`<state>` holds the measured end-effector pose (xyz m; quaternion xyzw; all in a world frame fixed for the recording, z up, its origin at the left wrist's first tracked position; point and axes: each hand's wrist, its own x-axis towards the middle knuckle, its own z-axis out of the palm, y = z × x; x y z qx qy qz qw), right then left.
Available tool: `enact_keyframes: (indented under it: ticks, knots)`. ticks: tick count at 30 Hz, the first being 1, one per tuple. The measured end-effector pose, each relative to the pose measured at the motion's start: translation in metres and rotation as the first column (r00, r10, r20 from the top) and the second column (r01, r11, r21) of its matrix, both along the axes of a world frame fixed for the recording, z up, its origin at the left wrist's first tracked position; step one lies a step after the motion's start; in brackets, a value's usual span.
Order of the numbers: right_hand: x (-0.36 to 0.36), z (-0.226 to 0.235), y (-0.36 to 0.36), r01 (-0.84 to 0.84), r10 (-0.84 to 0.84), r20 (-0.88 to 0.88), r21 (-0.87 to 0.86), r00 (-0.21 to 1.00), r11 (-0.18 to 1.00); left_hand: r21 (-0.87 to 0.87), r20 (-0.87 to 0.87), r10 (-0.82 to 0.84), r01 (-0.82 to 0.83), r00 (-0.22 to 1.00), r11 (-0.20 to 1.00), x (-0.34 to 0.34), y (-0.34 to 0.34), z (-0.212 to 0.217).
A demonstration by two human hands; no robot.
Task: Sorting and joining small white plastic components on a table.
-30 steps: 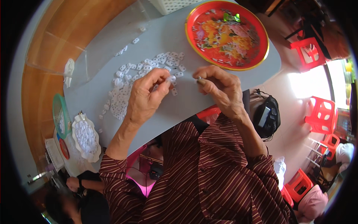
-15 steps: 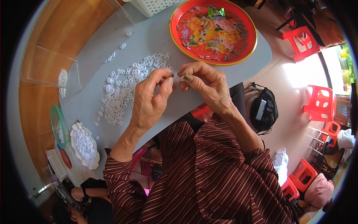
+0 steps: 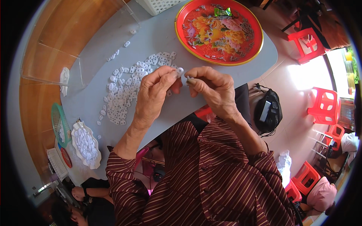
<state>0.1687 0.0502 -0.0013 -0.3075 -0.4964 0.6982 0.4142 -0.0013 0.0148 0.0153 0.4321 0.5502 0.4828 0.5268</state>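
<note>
Between thumb and fingertips, my left hand (image 3: pixel 156 88) pinches a small white plastic piece (image 3: pixel 180 71) with a rounded end. Close beside it on the right, my right hand (image 3: pixel 213 86) pinches a small metal pin (image 3: pixel 188 78) that points upward. A small gap separates the pin from the white piece. Behind and left of my left hand, a pile of similar white plastic pieces (image 3: pixel 122 96) with holes is spread on the grey table (image 3: pixel 94 67). Past my right hand lies a round red flowered tray (image 3: pixel 181 39) with many small metal pins scattered in it.
A scalloped white dish (image 3: pixel 98 160) of white pieces sits at the left, near a green basket (image 3: pixel 56 116). A green wrapper (image 3: pixel 223 12) lies in the tray. A white perforated basket (image 3: pixel 152 8) stands at the far edge. Another person's arm (image 3: pixel 100 193) shows lower left.
My hands have drawn slightly apart. The white piece now shows plainly at my left fingertips, and the pin stands out in my right. The whole view has shifted slightly.
</note>
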Motion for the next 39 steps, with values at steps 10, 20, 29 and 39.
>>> enact_keyframes:
  ticks: [10,20,29,39]
  knots:
    - [0.0,0.005,0.001,-0.061,0.055,0.085,0.075,0.995,0.995,0.014,-0.03,0.008,-0.007,1.0,1.0,0.0,0.001,0.005]
    - [-0.001,0.002,0.002,-0.087,0.073,0.121,0.112,0.99,0.99,0.095,-0.405,-0.12,0.172,0.906,0.98,-0.006,0.003,0.017]
    - [-0.001,-0.003,0.001,-0.095,0.071,0.132,0.186,0.989,0.978,0.042,-0.547,-0.279,0.359,0.789,0.932,-0.015,0.007,0.018]
    - [-0.002,-0.001,0.002,-0.086,0.065,0.158,0.132,0.985,0.987,0.153,-0.478,-0.123,0.22,0.869,0.963,-0.005,0.004,0.005]
